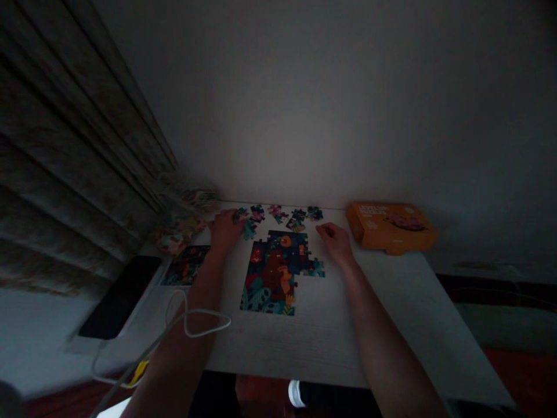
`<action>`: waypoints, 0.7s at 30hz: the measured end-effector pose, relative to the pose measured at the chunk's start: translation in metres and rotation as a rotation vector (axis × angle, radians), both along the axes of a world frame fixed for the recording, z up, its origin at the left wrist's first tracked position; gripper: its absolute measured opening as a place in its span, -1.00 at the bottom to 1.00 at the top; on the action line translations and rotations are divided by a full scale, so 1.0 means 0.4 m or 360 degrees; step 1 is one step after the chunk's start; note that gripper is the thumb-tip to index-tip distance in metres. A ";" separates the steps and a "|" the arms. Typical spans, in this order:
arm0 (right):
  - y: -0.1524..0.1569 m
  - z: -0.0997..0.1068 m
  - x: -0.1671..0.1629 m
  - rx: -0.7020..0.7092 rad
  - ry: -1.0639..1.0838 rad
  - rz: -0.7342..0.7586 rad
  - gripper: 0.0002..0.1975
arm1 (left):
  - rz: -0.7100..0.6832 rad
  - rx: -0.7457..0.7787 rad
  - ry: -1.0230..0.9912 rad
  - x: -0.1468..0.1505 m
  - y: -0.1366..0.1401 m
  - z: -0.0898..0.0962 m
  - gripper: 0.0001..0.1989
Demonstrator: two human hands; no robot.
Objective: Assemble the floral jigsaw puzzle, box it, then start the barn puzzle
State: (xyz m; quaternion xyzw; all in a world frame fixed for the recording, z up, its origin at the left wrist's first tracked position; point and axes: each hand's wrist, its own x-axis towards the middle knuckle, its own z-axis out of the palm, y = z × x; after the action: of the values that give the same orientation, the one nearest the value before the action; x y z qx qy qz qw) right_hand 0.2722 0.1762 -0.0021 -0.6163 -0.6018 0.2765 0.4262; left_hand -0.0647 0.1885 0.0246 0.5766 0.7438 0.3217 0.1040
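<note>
A partly assembled jigsaw puzzle (273, 270) with a dark forest picture lies flat mid-table. Its right side is stepped, with teal pieces jutting out. Behind it are loose puzzle pieces (277, 212) in pink, teal and dark blue, some joined in small clusters. At the left end of these, my left hand (225, 227) has its fingers bent, closed at the edge of a puzzle piece (241, 215). My right hand (336, 241) hovers right of the puzzle's upper corner, fingers curled and thumb against the forefinger. Whatever lies in that pinch is too dark to make out.
An orange puzzle box (391, 226) sits at the back right. On the left are a picture card (186, 266), a black phone (124, 297) and a crinkled clear bag (180, 229). A white cable (204, 312) loops over my left forearm. Curtains (69, 151) hang left; a wall stands behind.
</note>
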 end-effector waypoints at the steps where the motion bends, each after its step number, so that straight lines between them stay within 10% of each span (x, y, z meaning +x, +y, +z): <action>1: 0.000 0.000 0.000 -0.0004 0.0001 0.0001 -0.48 | -0.0067 -0.0063 0.0088 0.015 -0.006 0.000 -0.58; 10: -0.006 0.010 -0.004 -0.0015 -0.0065 0.0037 -0.50 | -0.0178 -0.0253 0.0067 0.054 -0.001 -0.032 -0.41; 21: -0.020 0.048 -0.049 -0.0216 0.0489 0.0248 -0.54 | -0.0253 -0.0131 -0.1833 0.125 -0.015 0.003 -0.60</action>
State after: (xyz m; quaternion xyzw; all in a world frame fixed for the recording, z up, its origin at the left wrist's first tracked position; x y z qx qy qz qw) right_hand 0.2525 0.1682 0.0173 -0.5456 -0.5554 0.4397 0.4478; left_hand -0.0149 0.1823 0.0258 0.3583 0.5337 0.5453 0.5379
